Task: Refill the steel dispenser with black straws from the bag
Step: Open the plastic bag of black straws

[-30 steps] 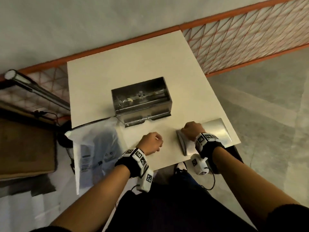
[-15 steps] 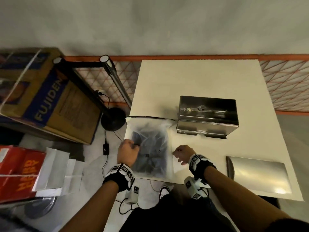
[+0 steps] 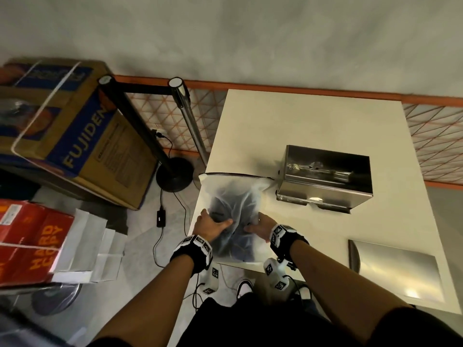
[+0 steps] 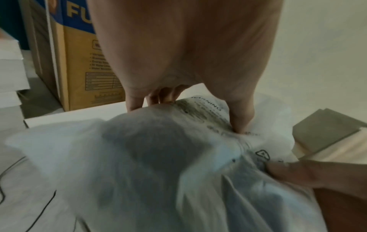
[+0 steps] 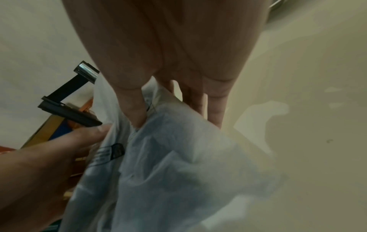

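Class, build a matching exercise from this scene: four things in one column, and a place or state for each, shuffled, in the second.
Things:
1. bag
2. steel dispenser
3. steel lid
4. cardboard box

Places or states:
A. flat on the table's near right corner
B. gripped by both hands
C. on the floor, left of the table
D. lidless, mid-table

Pairs: 1-B, 2-D, 3-A, 4-C
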`<state>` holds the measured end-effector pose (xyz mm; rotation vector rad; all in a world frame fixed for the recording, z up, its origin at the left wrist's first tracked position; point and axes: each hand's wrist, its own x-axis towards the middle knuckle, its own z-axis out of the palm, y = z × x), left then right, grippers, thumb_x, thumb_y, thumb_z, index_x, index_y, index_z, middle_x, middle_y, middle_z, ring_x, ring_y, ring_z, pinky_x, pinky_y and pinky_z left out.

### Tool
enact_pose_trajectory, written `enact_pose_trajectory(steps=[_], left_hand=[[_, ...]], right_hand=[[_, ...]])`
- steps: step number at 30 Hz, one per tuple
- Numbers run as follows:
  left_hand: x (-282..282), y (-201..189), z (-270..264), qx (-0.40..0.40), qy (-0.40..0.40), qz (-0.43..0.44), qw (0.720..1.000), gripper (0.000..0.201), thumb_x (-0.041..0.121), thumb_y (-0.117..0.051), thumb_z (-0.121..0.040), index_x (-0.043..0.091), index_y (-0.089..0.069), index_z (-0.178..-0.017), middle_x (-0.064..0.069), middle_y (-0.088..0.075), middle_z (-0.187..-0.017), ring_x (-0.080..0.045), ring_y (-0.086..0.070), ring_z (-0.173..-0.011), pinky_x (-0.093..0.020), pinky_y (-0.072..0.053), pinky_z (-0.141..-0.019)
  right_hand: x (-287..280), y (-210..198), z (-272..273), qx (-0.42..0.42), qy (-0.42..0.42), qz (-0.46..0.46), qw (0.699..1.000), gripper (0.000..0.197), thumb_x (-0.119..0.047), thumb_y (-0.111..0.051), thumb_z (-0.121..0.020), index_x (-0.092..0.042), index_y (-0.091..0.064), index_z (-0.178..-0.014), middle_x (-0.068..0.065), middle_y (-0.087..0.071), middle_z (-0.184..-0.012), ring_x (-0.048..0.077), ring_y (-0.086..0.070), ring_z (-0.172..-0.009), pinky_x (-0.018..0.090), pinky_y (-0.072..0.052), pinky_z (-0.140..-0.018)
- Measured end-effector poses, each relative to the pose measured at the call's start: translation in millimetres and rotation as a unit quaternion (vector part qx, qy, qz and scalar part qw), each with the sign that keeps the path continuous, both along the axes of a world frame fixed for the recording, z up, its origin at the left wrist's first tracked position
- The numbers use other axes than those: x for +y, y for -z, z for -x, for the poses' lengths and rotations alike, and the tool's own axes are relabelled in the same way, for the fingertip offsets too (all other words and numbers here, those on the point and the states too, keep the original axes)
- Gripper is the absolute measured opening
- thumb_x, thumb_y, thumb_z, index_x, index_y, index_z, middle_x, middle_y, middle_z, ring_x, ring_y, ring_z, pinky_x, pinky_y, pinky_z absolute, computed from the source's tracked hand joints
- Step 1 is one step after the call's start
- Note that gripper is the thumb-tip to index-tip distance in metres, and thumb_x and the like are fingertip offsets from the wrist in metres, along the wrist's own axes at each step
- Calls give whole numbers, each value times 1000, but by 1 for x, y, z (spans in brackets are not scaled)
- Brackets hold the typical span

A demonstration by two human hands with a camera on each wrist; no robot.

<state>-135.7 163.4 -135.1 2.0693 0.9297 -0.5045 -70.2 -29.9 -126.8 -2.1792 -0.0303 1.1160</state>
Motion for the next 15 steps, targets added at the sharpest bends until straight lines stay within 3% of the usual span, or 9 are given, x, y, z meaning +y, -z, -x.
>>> enact_pose_trajectory(steps=[2,4,7,10,12,14,15], left_hand=[[-1,-1,0,-3,-3,28,1000,99,62,-86,-66,5,-46,-135,-5,-62,-128,-31,-61,-121,-33,-48,-98],[-2,-1,0,-16,-1,85,996,88,65,-89,-60,12,-58,-122,6,-68,-115,-26,-67,-112,-34,-52,-96],[-6,-5,4,-32,-5,185,982,61,60,-89,-60,27,-72,-108,3,-78,-104,-22,-73,-100,-47,-62,-84],[-16,-27,5,-75,-13,237,969,38,33,-86,-81,23,-69,-114,-1,-77,-107,-22,-73,-102,-35,-62,-71],[-14,-35,7,-133,-22,243,961,33,20,-84,-84,15,-69,-113,-7,-77,-107,-28,-72,-106,-41,-62,-84],[-10,-43,10,-162,-29,233,959,41,25,-88,-78,15,-71,-113,-5,-78,-108,-24,-73,-107,-48,-56,-98],[-8,-46,11,-176,-24,222,959,43,24,-88,-77,17,-70,-115,-2,-78,-109,-18,-73,-107,-45,-55,-101]], right_hand=[[-2,26,-4,-11,-4,-15,1000,76,-53,-75,-64,-14,-56,-126,9,-64,-122,30,-60,-110,39,-50,-90],[-4,47,-10,-25,-22,-32,999,84,-65,-71,-50,-18,-60,-118,5,-67,-113,26,-62,-104,41,-50,-94],[-3,12,-12,-46,-17,-78,996,79,-55,-78,-47,-13,-63,-112,3,-69,-105,19,-63,-97,32,-49,-87],[-9,-9,-14,-70,3,-115,991,85,-46,-82,-43,-13,-60,-118,0,-68,-108,17,-64,-101,33,-51,-87],[-18,-15,-15,-89,24,-147,985,91,-33,-86,-48,-16,-52,-130,-2,-65,-119,16,-62,-109,32,-51,-92],[-27,-34,-15,-107,35,-172,979,86,-16,-88,-58,-16,-48,-135,-2,-64,-122,14,-60,-111,24,-51,-90],[-32,-43,-14,-106,37,-187,976,81,-8,-86,-62,-15,-49,-134,-1,-65,-120,14,-62,-108,22,-52,-88]])
